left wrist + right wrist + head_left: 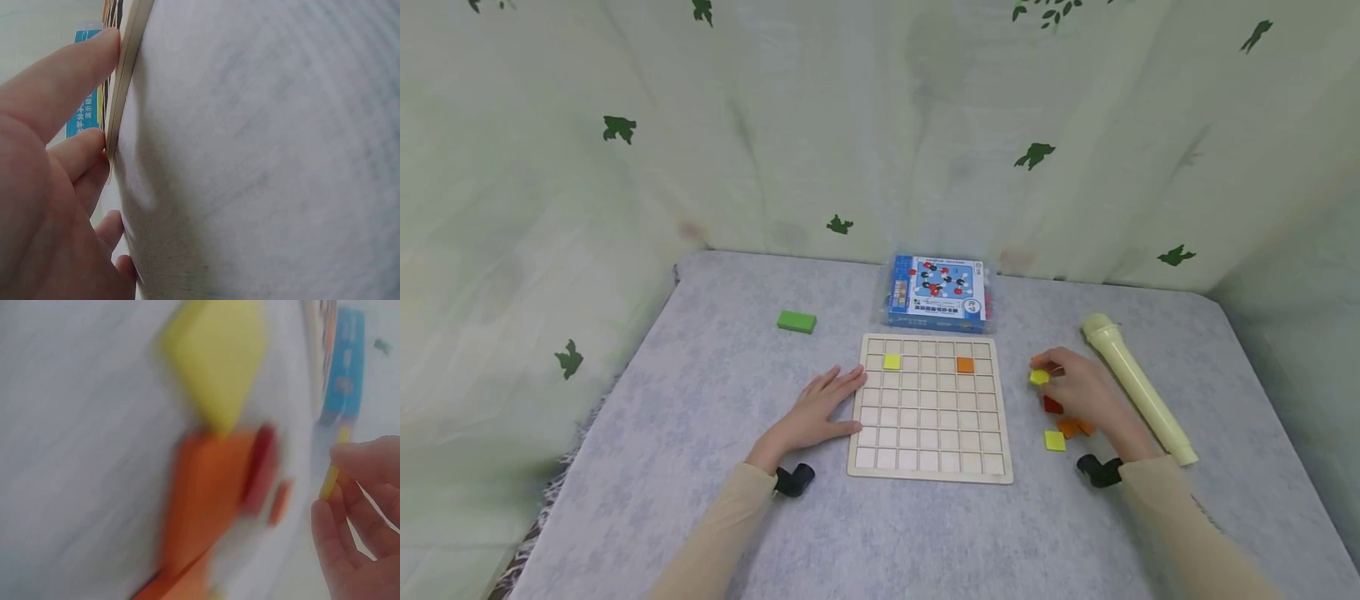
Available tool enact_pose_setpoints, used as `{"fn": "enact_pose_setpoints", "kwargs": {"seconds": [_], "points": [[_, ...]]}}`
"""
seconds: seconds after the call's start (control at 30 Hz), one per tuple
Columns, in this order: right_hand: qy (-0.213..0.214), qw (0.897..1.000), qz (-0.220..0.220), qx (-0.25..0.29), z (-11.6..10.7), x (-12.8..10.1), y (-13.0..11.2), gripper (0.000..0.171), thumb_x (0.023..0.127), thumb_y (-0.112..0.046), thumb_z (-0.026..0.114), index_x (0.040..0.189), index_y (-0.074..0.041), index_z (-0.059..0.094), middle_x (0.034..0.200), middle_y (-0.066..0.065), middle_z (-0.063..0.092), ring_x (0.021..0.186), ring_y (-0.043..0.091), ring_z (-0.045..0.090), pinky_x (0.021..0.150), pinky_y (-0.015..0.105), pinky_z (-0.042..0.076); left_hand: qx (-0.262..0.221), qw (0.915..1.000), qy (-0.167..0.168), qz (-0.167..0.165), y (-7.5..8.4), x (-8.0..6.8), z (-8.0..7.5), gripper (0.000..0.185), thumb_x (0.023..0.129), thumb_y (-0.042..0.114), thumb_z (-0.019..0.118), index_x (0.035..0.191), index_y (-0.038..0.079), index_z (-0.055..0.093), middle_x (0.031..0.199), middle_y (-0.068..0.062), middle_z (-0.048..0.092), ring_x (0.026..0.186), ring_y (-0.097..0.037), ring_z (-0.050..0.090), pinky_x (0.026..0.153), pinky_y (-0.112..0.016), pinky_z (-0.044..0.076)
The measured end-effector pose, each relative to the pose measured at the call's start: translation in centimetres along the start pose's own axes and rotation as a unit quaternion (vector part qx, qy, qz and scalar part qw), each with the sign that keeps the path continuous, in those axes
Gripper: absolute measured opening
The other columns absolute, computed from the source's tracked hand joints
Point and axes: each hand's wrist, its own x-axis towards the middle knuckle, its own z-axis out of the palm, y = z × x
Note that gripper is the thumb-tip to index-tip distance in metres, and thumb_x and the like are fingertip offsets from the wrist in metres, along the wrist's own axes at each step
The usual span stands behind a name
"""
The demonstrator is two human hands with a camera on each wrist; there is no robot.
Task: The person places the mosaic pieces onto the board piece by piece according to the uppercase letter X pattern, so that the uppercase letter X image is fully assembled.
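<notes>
A pale wooden grid board [930,477] lies on the cloth, with a yellow tile [892,362] in one upper-left cell and an orange tile [966,365] in one upper-right cell. My left hand [815,414] rests flat at the board's left side, thumb and fingertips right at its edge. To the right of the board, my right hand [1082,387] pinches another yellow tile [331,469] between thumb and fingers. Below that hand are a red tile [1052,405], orange tiles [1068,428] and a loose yellow tile [1055,441]. The palm hides part of this group in the head view.
A blue box with a molecule picture [937,321] stands just behind the board. At the back left lies a green block [796,322]. A long cream-coloured tube [1142,392] lies beyond my right hand. A pale curtain [775,150] hangs along the table's far edge.
</notes>
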Motion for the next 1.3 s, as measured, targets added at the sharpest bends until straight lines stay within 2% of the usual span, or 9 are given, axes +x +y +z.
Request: {"fn": "enact_pose_setpoints", "kwargs": {"seconds": [0.17,0.4,0.57,0.67,0.87,1.0,1.13,1.3], "points": [[-0.019,0.997,-0.073,0.03,2.0,1.7,-4.0,0.026,0.078,0.0,0.065,0.104,-0.003,0.06,0.101,0.007,0.058,0.093,0.024,0.054,0.081,0.041,0.046,0.001,1.0,0.003,0.006,0.1,0.1,0.0,0.076,0.085,0.042,0.058,0.145,0.017,0.019,0.149,0.002,0.016,0.135,-0.027,0.004,0.107,-0.044,0.002],[-0.073,0.991,-0.112,0.018,6.8,4.4,-9.1,0.025,0.076,0.001,0.061,0.099,-0.009,0.063,0.096,-0.002,0.058,0.087,0.015,0.052,0.079,0.032,0.046,-0.004,1.0,-0.004,-0.002,0.2,0.2,-0.2,0.075,0.085,0.042,0.058,0.145,0.018,0.019,0.149,0.004,0.016,0.136,-0.025,0.003,0.107,-0.044,0.003],[-0.103,0.985,-0.141,-0.008,9.1,6.0,-11.1,0.031,0.074,0.005,0.057,0.101,-0.009,0.063,0.096,-0.002,0.059,0.085,0.013,0.051,0.079,0.029,0.045,-0.009,0.9999,-0.005,-0.008,0.3,0.2,-0.2,0.075,0.085,0.041,0.059,0.145,0.018,0.02,0.149,0.004,0.016,0.136,-0.025,0.003,0.107,-0.045,0.002],[-0.107,0.982,-0.153,-0.023,9.8,6.5,-11.6,0.032,0.074,0.006,0.057,0.102,-0.008,0.063,0.097,-0.002,0.059,0.087,0.012,0.05,0.081,0.028,0.044,-0.007,0.9999,-0.004,-0.007,0.3,0.2,-0.2,0.075,0.085,0.042,0.058,0.145,0.018,0.019,0.149,0.004,0.016,0.136,-0.025,0.003,0.107,-0.044,0.002],[-0.099,0.981,-0.168,-0.023,9.9,6.7,-11.8,0.03,0.075,0.005,0.058,0.101,-0.007,0.064,0.097,-0.001,0.06,0.087,0.012,0.051,0.081,0.027,0.044,-0.012,0.9999,0.003,0.01,0.3,0.1,-0.3,0.074,0.085,0.039,0.059,0.144,0.015,0.021,0.148,0.0,0.018,0.135,-0.028,0.006,0.107,-0.045,0.003],[-0.095,0.986,-0.135,-0.001,8.9,6.1,-11.2,0.029,0.078,0.003,0.056,0.104,-0.008,0.063,0.099,-0.001,0.06,0.091,0.013,0.054,0.08,0.028,0.045,-0.016,0.9999,0.001,0.002,0.3,0.2,-0.2,0.074,0.085,0.039,0.06,0.144,0.015,0.021,0.149,0.001,0.017,0.135,-0.027,0.004,0.107,-0.046,0.002],[-0.079,0.993,-0.088,0.021,6.5,4.9,-9.0,0.025,0.081,-0.004,0.059,0.105,-0.008,0.062,0.102,0.001,0.059,0.093,0.018,0.054,0.081,0.034,0.046,-0.018,0.9998,0.002,-0.001,0.3,0.2,-0.1,0.075,0.085,0.039,0.06,0.144,0.015,0.021,0.149,0.0,0.017,0.135,-0.027,0.003,0.107,-0.045,0.002],[-0.03,0.998,-0.032,0.041,2.9,3.2,-4.4,0.027,0.081,-0.006,0.059,0.108,-0.005,0.06,0.107,0.007,0.058,0.097,0.025,0.052,0.083,0.041,0.045,-0.016,0.9999,0.0,-0.007,0.3,0.0,-0.1,0.076,0.084,0.041,0.059,0.145,0.016,0.02,0.149,0.001,0.016,0.136,-0.026,0.003,0.107,-0.043,0.001]]}}
